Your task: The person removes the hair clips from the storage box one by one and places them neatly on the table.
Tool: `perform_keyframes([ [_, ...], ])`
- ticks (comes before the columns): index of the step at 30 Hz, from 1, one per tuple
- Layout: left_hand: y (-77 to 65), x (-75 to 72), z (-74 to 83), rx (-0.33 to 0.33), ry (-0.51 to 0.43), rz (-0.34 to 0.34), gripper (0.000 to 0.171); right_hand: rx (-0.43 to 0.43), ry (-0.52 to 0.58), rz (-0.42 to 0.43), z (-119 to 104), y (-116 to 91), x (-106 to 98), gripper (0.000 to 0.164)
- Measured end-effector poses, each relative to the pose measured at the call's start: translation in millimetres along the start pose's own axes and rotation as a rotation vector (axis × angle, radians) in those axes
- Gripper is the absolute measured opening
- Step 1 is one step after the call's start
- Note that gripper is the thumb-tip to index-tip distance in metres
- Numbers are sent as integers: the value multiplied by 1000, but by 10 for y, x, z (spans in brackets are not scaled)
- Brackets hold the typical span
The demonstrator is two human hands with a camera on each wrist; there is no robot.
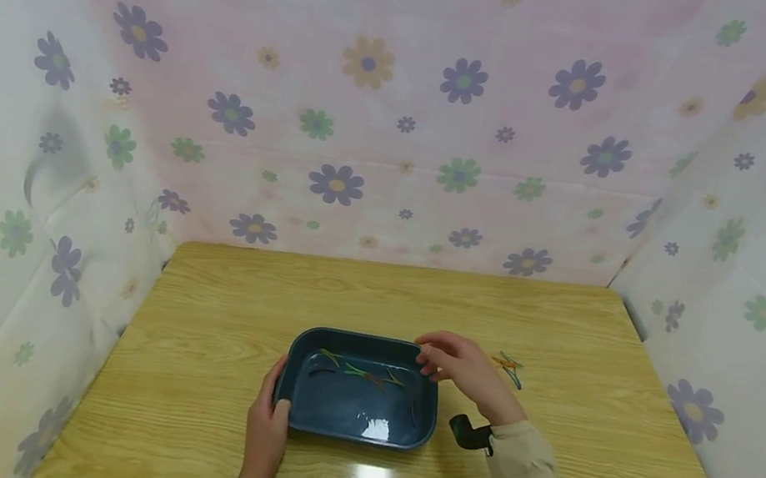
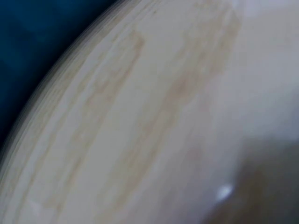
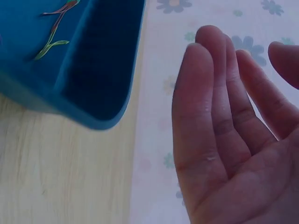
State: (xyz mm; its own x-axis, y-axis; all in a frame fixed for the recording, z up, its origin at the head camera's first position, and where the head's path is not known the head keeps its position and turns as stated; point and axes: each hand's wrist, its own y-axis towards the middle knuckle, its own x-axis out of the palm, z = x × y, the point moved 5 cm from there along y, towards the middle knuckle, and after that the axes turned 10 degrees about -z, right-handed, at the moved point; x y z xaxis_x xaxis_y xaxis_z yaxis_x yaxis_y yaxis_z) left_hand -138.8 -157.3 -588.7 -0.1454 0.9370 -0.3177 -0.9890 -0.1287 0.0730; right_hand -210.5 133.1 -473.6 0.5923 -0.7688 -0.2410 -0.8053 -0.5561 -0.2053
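A dark blue rectangular basin sits on the table, with several thin coloured strands, green, yellow and reddish, on its floor. My left hand grips the basin's left side, fingers along the outer wall and thumb at the rim. At the back right corner, my right hand overlaps the rim in the head view. The right wrist view has that hand's fingers extended and apart from the basin wall, holding nothing. Only a dark blue edge shows in the left wrist view.
A small pile of orange and teal strands lies on the wooden table, just right of my right hand. Flowered cloth hangs behind the table and along both sides. Black wrist devices sit at both sleeves.
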Motion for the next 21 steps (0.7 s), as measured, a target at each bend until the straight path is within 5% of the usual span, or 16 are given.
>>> perform_keyframes([
  [9, -9, 0, -35, 32, 29, 18, 64, -6, -36, -106, 7, 222, 152, 33],
  [21, -12, -5, -15, 45, -3, 17, 63, 18, -35, -121, 102, 437, 328, 36],
])
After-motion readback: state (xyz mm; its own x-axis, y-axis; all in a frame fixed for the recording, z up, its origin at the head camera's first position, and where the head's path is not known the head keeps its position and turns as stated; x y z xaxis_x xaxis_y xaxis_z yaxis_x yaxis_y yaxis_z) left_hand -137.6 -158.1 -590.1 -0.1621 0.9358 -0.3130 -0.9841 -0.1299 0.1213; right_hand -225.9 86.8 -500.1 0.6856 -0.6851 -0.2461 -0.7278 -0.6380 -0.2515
